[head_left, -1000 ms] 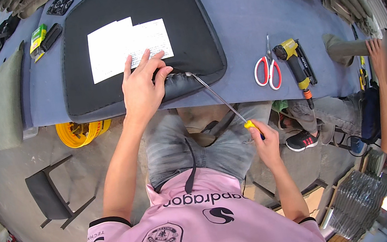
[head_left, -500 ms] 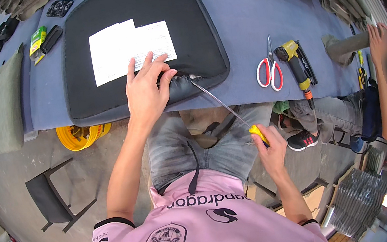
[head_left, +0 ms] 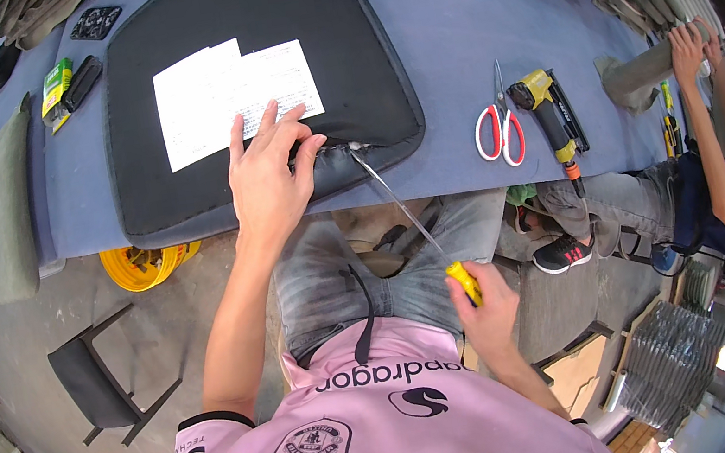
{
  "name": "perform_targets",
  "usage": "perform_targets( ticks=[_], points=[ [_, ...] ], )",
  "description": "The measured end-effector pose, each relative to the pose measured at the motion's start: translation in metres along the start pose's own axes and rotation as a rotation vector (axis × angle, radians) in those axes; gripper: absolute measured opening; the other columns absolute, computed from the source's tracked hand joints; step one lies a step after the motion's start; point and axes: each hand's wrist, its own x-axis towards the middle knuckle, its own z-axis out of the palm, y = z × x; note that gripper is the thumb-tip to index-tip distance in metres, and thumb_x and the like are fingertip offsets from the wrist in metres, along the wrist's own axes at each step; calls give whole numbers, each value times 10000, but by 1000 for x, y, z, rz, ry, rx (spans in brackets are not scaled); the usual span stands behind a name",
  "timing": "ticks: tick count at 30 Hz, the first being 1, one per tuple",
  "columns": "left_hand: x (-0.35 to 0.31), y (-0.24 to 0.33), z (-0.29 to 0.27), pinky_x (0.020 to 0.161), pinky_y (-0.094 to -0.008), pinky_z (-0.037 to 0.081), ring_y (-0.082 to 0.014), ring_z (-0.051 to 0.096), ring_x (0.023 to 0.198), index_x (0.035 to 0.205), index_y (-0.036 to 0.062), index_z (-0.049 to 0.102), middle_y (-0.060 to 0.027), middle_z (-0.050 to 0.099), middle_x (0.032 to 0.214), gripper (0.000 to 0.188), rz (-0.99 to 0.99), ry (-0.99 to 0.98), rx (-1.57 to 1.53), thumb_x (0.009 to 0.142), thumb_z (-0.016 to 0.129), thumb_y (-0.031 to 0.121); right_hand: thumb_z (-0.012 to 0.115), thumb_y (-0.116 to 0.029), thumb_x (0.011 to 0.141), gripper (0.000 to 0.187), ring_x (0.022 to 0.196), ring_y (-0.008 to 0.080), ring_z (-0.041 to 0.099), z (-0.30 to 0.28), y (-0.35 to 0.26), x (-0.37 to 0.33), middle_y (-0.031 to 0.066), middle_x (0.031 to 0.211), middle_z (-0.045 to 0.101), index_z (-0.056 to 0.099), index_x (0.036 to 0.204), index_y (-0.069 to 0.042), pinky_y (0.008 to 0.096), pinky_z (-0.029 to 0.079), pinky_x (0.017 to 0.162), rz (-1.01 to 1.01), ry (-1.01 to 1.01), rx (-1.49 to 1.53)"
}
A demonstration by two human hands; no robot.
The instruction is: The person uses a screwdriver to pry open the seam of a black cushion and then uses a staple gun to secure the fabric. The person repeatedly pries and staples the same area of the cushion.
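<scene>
A black padded seat cushion (head_left: 346,51) lies upside-facing on the table, with torn-edged white paper sheets (head_left: 200,110) on it. My left hand (head_left: 271,179) rests over its near edge, thumb and forefinger pinching the black cover (head_left: 337,166), other fingers stretched onto the paper. Below, my right hand (head_left: 490,309) is closed around the yellow handle of a long-shafted screwdriver (head_left: 414,223). The shaft slants up to the left, and its tip meets the cushion's near edge right of my left hand. A bit of white filling (head_left: 357,145) shows there; the very tip is hidden.
Red-and-white-handled scissors (head_left: 499,126) and a yellow-black staple gun (head_left: 548,110) lie to the right. An olive pad (head_left: 5,214) sits left, a yellow bucket (head_left: 140,276) below. Another person's hand (head_left: 688,51) holds an olive piece at right.
My right hand and the screwdriver's handle have moved left and down, so the shaft stands steeper. My left hand keeps its pinch. The whole view has shifted slightly.
</scene>
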Motion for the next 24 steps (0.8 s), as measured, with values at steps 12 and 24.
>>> perform_targets(
  ticks=[12, 24],
  points=[
    [-1, -1, -2, 1406, -626, 301, -402, 651, 1578, 1028, 63, 766, -108, 842, 1470, 151, -2, -28, -12, 1061, 854, 181, 737, -354, 1182, 322, 750, 262, 721, 35, -9, -24, 103, 883, 712, 742, 1272, -45, 426, 568, 698, 436, -243, 346],
    [1, 0, -2, 1321, -572, 446, -506, 436, 1712, 1001, 67, 805, -165, 656, 1730, 194, -75, 12, 32, 1022, 898, 236, 694, -405, 1217, 371, 751, 134, 631, 85, 97, 28, 29, 890, 689, 740, 1232, -38, 301, 509, 692, 460, -575, 957]
  ],
)
